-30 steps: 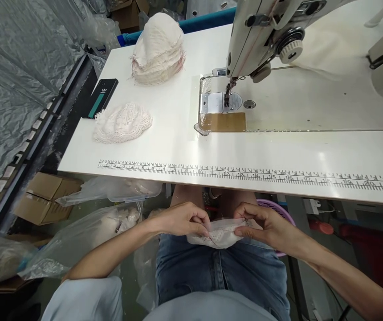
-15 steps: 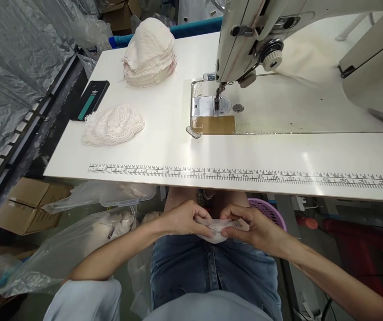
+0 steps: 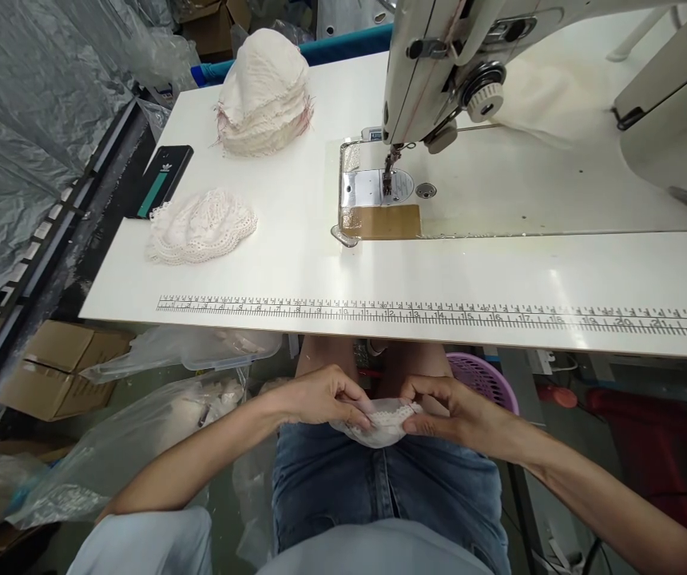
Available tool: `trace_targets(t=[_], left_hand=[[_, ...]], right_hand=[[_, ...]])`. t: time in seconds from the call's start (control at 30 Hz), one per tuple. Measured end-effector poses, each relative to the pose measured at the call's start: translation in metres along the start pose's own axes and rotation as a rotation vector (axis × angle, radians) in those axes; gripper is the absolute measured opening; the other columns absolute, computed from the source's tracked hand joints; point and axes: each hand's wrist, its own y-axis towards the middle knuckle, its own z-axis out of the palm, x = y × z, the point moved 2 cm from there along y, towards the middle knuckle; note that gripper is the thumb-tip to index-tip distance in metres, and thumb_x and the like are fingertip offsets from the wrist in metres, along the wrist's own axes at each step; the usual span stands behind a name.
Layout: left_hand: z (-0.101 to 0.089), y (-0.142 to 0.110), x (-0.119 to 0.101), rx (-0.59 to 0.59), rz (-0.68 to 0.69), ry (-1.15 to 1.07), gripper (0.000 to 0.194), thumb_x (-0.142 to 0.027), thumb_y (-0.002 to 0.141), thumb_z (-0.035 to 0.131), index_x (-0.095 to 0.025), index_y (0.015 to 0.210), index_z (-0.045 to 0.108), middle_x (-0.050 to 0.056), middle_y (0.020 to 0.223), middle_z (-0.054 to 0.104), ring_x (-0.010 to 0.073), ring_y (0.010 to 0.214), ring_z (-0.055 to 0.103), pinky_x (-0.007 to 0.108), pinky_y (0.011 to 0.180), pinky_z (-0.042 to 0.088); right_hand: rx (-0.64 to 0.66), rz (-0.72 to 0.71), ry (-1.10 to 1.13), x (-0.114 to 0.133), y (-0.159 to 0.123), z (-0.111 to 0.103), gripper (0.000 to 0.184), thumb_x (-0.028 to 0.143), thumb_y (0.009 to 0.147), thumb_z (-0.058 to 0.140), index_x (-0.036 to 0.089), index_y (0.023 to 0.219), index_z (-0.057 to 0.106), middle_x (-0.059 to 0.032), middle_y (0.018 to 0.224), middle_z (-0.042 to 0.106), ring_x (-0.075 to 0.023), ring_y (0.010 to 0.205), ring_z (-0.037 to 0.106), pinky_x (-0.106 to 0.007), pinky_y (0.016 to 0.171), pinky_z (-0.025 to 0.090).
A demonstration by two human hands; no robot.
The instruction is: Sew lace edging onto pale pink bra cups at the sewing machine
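Note:
Over my lap, below the table's front edge, my left hand (image 3: 319, 397) and my right hand (image 3: 454, 407) both pinch a small white lace-edged fabric piece (image 3: 379, 423). Fingers of each hand are closed on its opposite ends. Denim shorts lie under it. On the white sewing table (image 3: 295, 263) sit a low heap of white lace pieces (image 3: 200, 226) at the left and a taller stack of cream fabric cups (image 3: 264, 94) behind it. The sewing machine (image 3: 469, 72) stands at the back right, its needle over the metal plate (image 3: 373, 188).
A black phone (image 3: 160, 180) lies at the table's left edge. A printed ruler (image 3: 439, 314) runs along the front. Under the table are a clear bag of pieces (image 3: 140, 431), cardboard boxes (image 3: 56, 367) and a purple basket (image 3: 484, 379). Grey plastic sheeting hangs on the left.
My hands have drawn closer together, bunching the fabric piece and turning it between the fingers. The view shifted slightly left; nothing on the table moved.

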Motion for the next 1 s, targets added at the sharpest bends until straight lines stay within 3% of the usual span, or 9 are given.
trace_targets(t=[0.23, 0.4, 0.53, 0.67, 1.0], left_hand=[[0.001, 0.000, -0.002, 0.003, 0.032, 0.019, 0.027, -0.023, 0.065, 0.073, -0.015, 0.091, 0.073, -0.001, 0.069, 0.066, 0.0085, 0.061, 0.052, 0.018, 0.058, 0.039], [0.006, 0.003, -0.011, -0.103, 0.077, 0.088, 0.023, -0.025, 0.063, 0.074, -0.012, 0.082, 0.073, -0.003, 0.060, 0.059, 0.0080, 0.057, 0.048, 0.019, 0.056, 0.035], [0.008, 0.004, -0.012, -0.154, 0.045, 0.075, 0.016, -0.025, 0.063, 0.073, -0.010, 0.070, 0.072, -0.005, 0.052, 0.051, 0.0065, 0.052, 0.040, 0.018, 0.050, 0.031], [0.006, 0.004, -0.006, -0.159, 0.032, 0.069, 0.014, -0.024, 0.063, 0.072, -0.011, 0.069, 0.071, -0.004, 0.054, 0.053, 0.0064, 0.053, 0.041, 0.018, 0.051, 0.030], [0.006, 0.005, 0.014, -0.233, 0.040, 0.104, 0.019, -0.029, 0.067, 0.070, -0.011, 0.074, 0.072, -0.002, 0.058, 0.058, 0.0068, 0.053, 0.043, 0.018, 0.050, 0.029]], right_hand=[[-0.015, -0.048, 0.016, 0.001, 0.002, 0.002, 0.025, 0.042, 0.082, 0.057, 0.021, 0.079, 0.044, 0.0046, 0.070, 0.039, -0.0101, 0.062, 0.035, -0.022, 0.055, 0.028], [-0.018, -0.065, -0.011, 0.002, 0.003, 0.003, 0.024, 0.042, 0.084, 0.055, 0.021, 0.085, 0.043, 0.0038, 0.072, 0.039, -0.0106, 0.063, 0.039, -0.022, 0.056, 0.032], [-0.145, -0.143, -0.155, 0.000, 0.000, 0.000, 0.022, 0.038, 0.084, 0.055, 0.023, 0.096, 0.043, -0.0003, 0.088, 0.049, -0.0149, 0.078, 0.048, -0.025, 0.066, 0.040], [-0.302, -0.217, -0.263, -0.005, -0.007, -0.001, 0.026, 0.038, 0.082, 0.059, 0.025, 0.098, 0.044, -0.0029, 0.100, 0.050, -0.0190, 0.095, 0.049, -0.029, 0.080, 0.040], [-0.387, -0.267, -0.301, -0.010, -0.001, 0.016, 0.016, 0.038, 0.086, 0.056, 0.023, 0.086, 0.051, -0.0048, 0.096, 0.052, -0.0200, 0.091, 0.052, -0.030, 0.073, 0.043]])
